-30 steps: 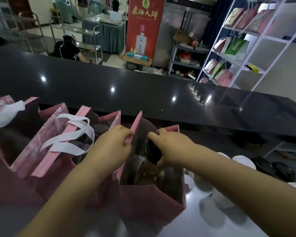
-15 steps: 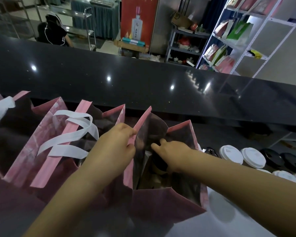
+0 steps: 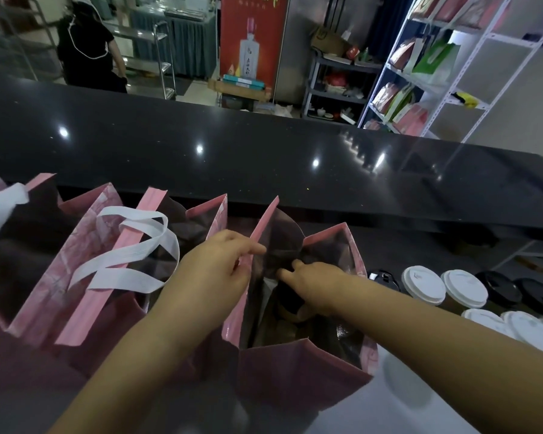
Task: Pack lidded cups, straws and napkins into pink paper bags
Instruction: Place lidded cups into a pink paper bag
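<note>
1. Background: a glossy black ledge (image 3: 264, 158) runs across the view. Beyond it stand white shelves (image 3: 452, 73) of packaged goods, a red banner (image 3: 251, 42) and a person in black (image 3: 88, 48).
2. Pale table (image 3: 436, 402), nearest you: a row of pink paper bags stands along the foot of the ledge.
3. Open bag (image 3: 301, 368), rightmost in the row: its mouth is spread wide and its interior is dark.
4. Your left hand (image 3: 213, 277): thumb and fingers pinch the left rim of the open bag.
5. Your right hand (image 3: 314, 286): it reaches down inside the open bag, with fingers curled over the black lid of a cup (image 3: 290, 305).
6. Cup: upright and low inside the open bag; its base is hidden.
7. Neighbouring bag (image 3: 85, 245), to the left: white handles (image 3: 129, 258) lie folded over its rim.
8. White-lidded cups (image 3: 423, 285) and black-lidded cups (image 3: 496, 291): these are grouped on the table just right of the open bag.
</note>
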### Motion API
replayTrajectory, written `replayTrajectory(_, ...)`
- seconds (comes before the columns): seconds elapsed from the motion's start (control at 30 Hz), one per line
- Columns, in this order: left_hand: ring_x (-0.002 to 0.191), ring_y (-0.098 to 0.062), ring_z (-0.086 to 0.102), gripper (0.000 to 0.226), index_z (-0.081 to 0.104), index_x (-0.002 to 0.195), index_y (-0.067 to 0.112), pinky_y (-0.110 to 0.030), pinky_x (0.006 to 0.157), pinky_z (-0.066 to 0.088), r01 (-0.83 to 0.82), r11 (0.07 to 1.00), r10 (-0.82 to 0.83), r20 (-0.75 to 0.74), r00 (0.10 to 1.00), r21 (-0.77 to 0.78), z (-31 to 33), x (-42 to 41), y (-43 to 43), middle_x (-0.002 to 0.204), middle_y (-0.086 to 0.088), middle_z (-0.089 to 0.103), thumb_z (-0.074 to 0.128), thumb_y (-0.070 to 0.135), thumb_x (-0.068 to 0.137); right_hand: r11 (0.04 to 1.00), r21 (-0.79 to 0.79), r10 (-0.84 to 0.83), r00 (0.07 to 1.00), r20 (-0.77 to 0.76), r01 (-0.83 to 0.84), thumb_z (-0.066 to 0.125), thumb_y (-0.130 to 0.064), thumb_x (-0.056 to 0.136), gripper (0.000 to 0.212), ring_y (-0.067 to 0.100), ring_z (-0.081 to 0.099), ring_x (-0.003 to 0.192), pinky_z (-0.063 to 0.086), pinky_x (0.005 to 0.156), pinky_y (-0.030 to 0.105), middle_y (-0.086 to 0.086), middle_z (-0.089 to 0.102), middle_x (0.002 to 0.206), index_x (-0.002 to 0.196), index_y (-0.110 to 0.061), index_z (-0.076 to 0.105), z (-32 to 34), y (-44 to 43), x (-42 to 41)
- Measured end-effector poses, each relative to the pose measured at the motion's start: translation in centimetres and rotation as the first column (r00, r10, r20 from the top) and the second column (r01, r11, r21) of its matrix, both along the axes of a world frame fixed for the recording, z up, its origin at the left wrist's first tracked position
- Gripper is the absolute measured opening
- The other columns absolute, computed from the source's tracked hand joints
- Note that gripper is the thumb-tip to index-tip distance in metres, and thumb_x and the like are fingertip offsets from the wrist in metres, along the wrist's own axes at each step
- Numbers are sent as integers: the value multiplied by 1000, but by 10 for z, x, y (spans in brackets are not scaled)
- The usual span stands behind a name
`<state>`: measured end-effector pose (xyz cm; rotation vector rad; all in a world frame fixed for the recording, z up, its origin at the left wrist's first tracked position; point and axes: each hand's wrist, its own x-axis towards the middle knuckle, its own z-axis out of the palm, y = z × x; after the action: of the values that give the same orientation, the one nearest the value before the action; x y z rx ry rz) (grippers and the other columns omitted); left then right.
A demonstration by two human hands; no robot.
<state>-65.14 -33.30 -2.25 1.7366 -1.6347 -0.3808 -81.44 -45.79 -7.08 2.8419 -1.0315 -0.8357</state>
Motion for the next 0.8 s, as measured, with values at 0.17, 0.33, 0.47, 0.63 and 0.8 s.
replayTrajectory(0.17,86,1,54,24,72,87,28,-15,74,41,-67,998,67,9,998,-12,2,-6,3,95,16,62,56,10,86,990,141,-52,983,177,27,62,-39,86,52,24,52,112,46,84,34,3,53,128,133,-25,45,30,-4,-3)
replayTrajectory(0.33,88,-4,57,21,72,93,23,-21,76,42,-155,988,155,-7,988,-2,5,-24,4,96,10,65,54,14,89,989,141,-93,602,793,-33,65,-24,85,22,-4,60,89,52,79,22,-18,65,97,105,-32,66,74,-5,-27)
replayTrajectory(0.47,94,-16,58,25,70,96,20,-34,82,44,-164,985,159,85,984,55,11,-34,5,99,5,63,46,26,93,987,54,-100,309,946,154,65,-9,84,16,4,64,82,54,78,30,-11,68,86,93,-21,72,75,-26,-71)
replayTrajectory(0.63,100,-4,52,27,67,101,35,-23,79,39,-120,989,106,155,982,85,16,-45,11,106,17,58,46,20,91,903,37,-328,633,701,427,61,-19,85,29,20,57,108,45,90,33,-1,61,117,113,-23,63,35,-49,-129)
replayTrajectory(0.8,99,-5,52,27,67,96,38,-28,79,44,-141,987,112,296,948,81,22,-49,11,111,19,55,48,21,89,918,-54,-381,910,165,394,66,-58,64,92,23,41,126,32,100,38,-3,40,142,143,-33,26,0,-46,-154)
